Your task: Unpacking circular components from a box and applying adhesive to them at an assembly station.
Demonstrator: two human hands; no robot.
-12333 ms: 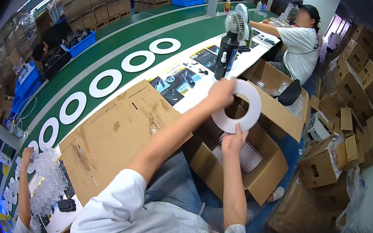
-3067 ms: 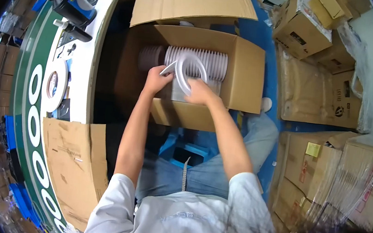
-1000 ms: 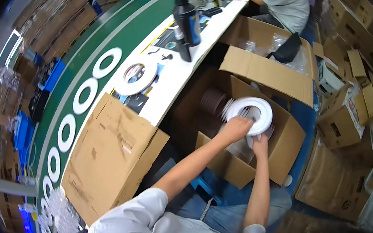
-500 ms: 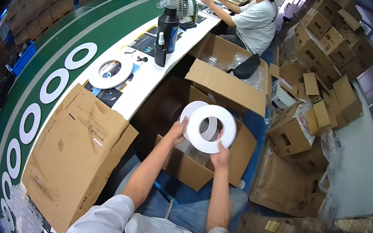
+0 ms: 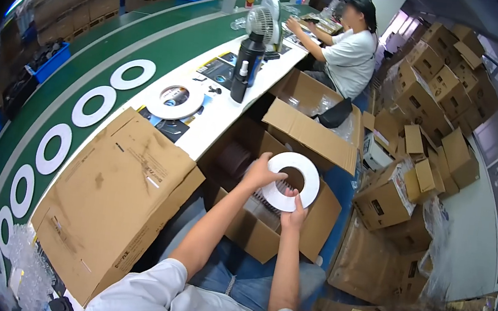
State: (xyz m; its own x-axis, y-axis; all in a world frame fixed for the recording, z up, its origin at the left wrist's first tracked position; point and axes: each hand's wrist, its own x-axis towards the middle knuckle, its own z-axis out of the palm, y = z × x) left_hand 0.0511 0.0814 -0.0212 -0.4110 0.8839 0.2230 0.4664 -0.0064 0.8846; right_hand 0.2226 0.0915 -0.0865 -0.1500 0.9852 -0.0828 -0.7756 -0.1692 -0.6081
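A flat white ring (image 5: 310, 185) is held up between my hands, above an open cardboard box (image 5: 323, 217). My left hand (image 5: 261, 172) grips its left edge, thumb laid across toward the hole. From below, my right hand (image 5: 293, 215) pinches the lower rim, with fingers reaching into the hole. Only one ring outline shows; whether a second lies flush behind it I cannot tell. Inside the box, a row of thin edges (image 5: 268, 202) and some clear plastic are partly visible below the ring.
Several white rings (image 5: 78, 106) lie in a row on the green belt (image 5: 170, 37). Another white ring (image 5: 190, 108) rests on printed sheets on the white table. A flattened carton (image 5: 107, 194), black bottles (image 5: 249, 62) and a fan (image 5: 260, 23) stand nearby. A co-worker (image 5: 351, 56) sits beyond; boxes (image 5: 438, 79) pile up right.
Two offset white rings showed in my hands before; now one outline shows. My left hand has moved up and right along the rim. The whole view has shifted slightly.
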